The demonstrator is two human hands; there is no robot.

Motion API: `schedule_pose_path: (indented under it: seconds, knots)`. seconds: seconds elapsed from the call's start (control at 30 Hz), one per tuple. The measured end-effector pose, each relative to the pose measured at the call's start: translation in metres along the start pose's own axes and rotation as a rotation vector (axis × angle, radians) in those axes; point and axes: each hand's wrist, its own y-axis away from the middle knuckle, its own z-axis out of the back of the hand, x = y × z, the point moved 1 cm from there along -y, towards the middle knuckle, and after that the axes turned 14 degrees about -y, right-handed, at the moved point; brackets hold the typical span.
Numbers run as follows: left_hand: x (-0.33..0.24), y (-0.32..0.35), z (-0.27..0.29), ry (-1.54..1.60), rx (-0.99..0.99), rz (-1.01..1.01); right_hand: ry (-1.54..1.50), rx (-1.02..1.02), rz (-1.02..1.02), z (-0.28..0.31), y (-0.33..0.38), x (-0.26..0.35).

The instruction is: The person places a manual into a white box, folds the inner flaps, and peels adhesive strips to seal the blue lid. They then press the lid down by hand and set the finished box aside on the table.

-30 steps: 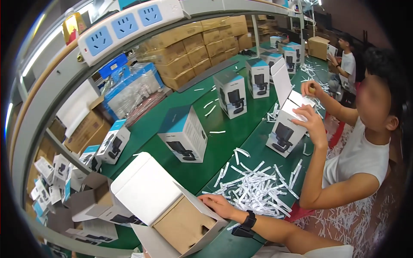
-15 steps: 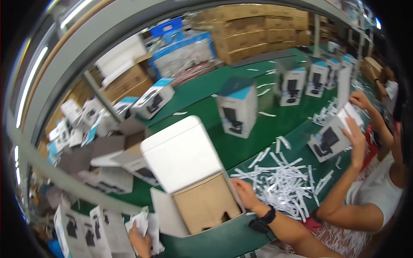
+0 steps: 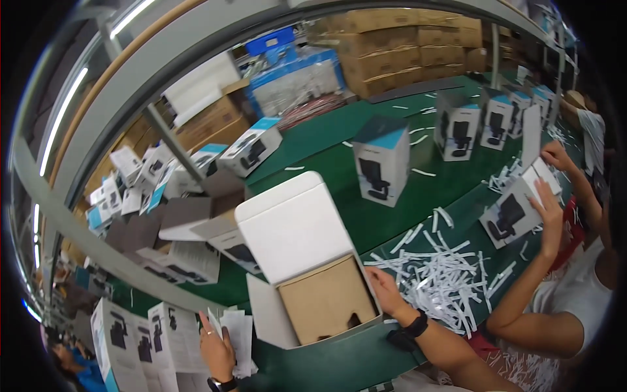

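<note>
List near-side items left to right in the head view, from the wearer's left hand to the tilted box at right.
Left hand, white papers, open white box, right hand, shredded paper pile, tilted printed box.

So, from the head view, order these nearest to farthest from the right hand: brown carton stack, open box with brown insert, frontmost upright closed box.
1. Open box: just left of the right hand.
2. Frontmost upright closed box: beyond it, mid-table.
3. Brown carton stack: farthest back.
</note>
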Motion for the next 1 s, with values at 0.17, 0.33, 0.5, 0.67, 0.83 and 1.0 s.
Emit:
schedule_pose_path:
  seconds: [0.17,0.33,0.5,0.67,0.83,1.0]
  knots:
    - [-0.002,-0.006,0.008,0.022,0.121,0.129,0.015,0.024,0.002,0.004,0.003,0.0]
    - [-0.023,-0.009,0.099,1.632,-0.339,-0.138,0.046,0.047,-0.04,0.006,0.001,0.0]
    - [-0.119,-0.028,0.207,1.822,-0.147,-0.859,0.034,0.037,-0.068,0.006,-0.002,-0.002]
    - [-0.17,-0.039,0.167,1.097,-0.463,-0.406,0.067,0.027,-0.037,0.001,-0.002,0.006]
    - [-0.179,-0.042,0.161,0.472,-0.298,-0.643,0.074,-0.147,0.114,0.012,-0.022,0.05]
    - [-0.112,-0.006,0.089,1.551,-0.245,-0.234,0.269,-0.11,0.604,0.04,-0.152,0.19]
